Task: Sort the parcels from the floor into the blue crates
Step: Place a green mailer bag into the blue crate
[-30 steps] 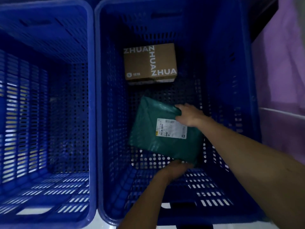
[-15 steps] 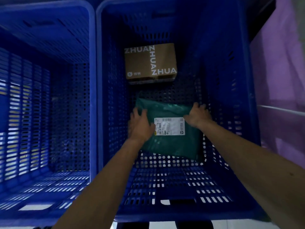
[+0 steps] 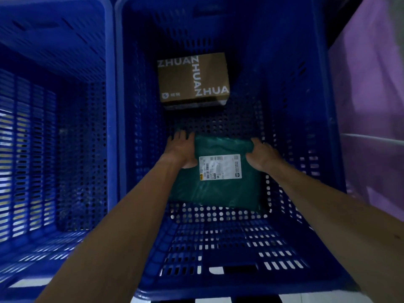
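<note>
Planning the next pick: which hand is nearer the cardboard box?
Left. The left hand rests on the far-left corner of the green parcel, fingers reaching toward the cardboard box; the right hand sits at the parcel's right edge, farther off.

Head-worn wide-angle view, steeply down, close into the right blue crate (image 3: 290, 88).

Against your fingers (image 3: 256, 143): green mailer (image 3: 225, 193), thin plastic, faintly glossy, wrinkled; its paper label (image 3: 219, 167) matt. Beyond your fingers, matt brown cardboard box (image 3: 192, 79); around them, smooth perforated blue plastic crate (image 3: 295, 106).
</note>
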Tool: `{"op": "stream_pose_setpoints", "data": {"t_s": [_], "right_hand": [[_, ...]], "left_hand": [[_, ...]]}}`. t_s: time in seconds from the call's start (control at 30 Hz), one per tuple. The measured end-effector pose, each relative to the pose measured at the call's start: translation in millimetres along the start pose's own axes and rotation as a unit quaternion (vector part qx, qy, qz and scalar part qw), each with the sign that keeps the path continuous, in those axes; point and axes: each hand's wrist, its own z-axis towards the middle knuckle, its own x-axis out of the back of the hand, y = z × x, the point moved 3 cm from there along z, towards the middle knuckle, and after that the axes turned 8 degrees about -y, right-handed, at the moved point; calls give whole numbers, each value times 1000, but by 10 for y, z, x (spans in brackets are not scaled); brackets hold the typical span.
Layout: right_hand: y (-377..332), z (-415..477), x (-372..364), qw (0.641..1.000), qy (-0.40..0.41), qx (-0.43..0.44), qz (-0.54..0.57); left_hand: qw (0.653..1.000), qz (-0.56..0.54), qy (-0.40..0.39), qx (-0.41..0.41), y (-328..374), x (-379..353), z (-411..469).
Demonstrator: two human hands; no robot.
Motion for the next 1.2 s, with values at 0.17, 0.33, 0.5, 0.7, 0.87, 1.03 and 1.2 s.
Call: {"op": "stream_pose_setpoints", "data": {"t_s": [0.17,0.33,0.5,0.7,0.87,1.03,1.2], "right_hand": [[32,-103,-117,1000,-15,18,-15],[42,-334,-439,995,-55,30,-73],[162,-490,-602,993,-72,17,-90],[146,-565,-477,992,-100,7,-76],[-17,-965,-320,988,-109,0,-105],[-215,-1499,-151,992,-94,1,-89],[-418,-2392,53,994,-96,8,-46]], "left_hand": [[999,30,-17,31,28,-238,-177],[988,88,-66,106,89,-593,-436],[984,143,-40,99,128,-791,-537],[993,26,-96,62,39,-612,-592],[995,7,-93,39,0,-400,-973],[996,68,-50,9,58,-128,-1609],[998,33,-46,-27,92,227,-2354]]}}
